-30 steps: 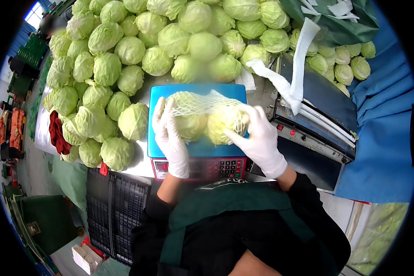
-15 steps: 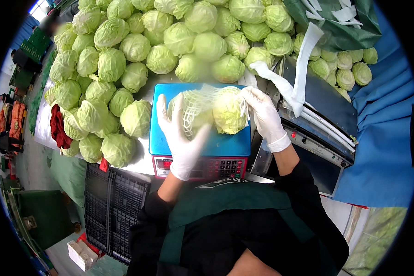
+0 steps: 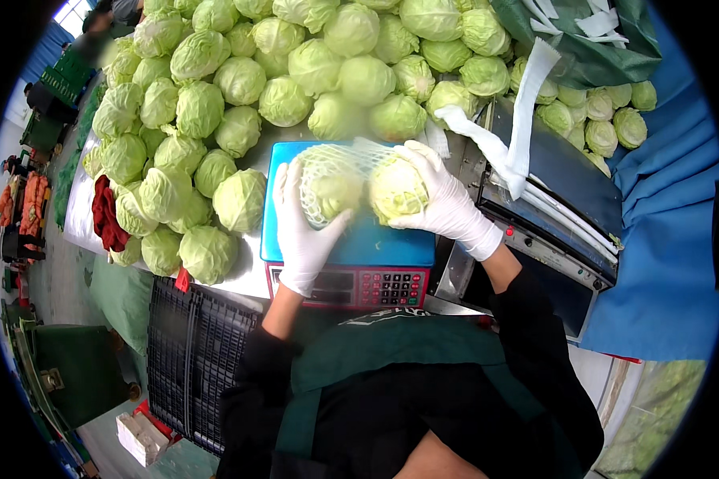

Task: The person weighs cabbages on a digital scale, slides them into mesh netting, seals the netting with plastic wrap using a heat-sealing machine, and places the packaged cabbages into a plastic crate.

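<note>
Two pale green cabbages are at the scale in front of me, with white foam netting [image 3: 359, 154] over them. My gloved left hand [image 3: 302, 243] curves round the left cabbage [image 3: 333, 191], thumb on its near side. Round the right cabbage [image 3: 393, 191] is my gloved right hand [image 3: 447, 199], its fingers over the top and outer side. Beneath them the blue plate [image 3: 375, 249] of the weighing scale shows, with a red key panel [image 3: 391, 287] at its near edge. Whether the cabbages rest on the plate or are lifted, I cannot tell.
A big heap of cabbages [image 3: 200, 108] fills the table's far and left sides. To the right stands a dark sealing machine [image 3: 563, 191] with white foam strips [image 3: 527, 120] on it. A dark red cloth [image 3: 108, 214] lies at the left; a black crate [image 3: 192, 359] stands below.
My right hand has gone from pinching the netting's edge to cupping the right cabbage. My left hand has closed in round the left cabbage. The scale display has gone dark.
</note>
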A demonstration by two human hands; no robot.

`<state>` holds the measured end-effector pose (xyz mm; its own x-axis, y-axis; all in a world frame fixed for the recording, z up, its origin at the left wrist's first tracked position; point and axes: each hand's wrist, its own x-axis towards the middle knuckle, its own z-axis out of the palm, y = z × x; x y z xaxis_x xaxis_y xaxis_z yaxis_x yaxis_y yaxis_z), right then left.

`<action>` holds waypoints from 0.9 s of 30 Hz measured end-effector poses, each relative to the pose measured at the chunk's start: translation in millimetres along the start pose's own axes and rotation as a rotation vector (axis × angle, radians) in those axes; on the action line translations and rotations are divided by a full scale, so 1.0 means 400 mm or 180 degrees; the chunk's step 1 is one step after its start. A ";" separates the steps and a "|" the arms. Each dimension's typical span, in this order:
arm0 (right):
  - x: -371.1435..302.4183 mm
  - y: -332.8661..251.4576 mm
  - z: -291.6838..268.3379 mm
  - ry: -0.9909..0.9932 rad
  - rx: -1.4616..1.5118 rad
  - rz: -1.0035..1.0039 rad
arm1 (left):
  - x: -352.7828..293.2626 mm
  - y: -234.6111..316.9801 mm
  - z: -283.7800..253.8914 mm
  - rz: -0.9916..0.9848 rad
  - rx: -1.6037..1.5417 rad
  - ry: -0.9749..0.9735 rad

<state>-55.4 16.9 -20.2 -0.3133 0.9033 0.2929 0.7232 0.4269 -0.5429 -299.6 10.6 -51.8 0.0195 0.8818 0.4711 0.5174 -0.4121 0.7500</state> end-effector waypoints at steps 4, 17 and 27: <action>0.005 -0.065 0.046 0.0545 -0.0155 0.0314 | 0.010 -0.017 0.045 -0.0150 -0.0169 0.0591; 0.038 -0.055 0.063 0.0877 -0.0447 0.1169 | -0.011 0.034 0.029 0.0082 0.0649 0.0569; 0.039 -0.061 0.065 0.0869 -0.0483 0.1226 | 0.045 0.066 -0.005 -0.0358 -0.1811 0.0409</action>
<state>-93.9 21.8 -22.7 0.1522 0.9417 0.3001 0.8425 0.0351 -0.5375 -287.3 15.1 -22.5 -0.1309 0.9071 0.4001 -0.0303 -0.4070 0.9129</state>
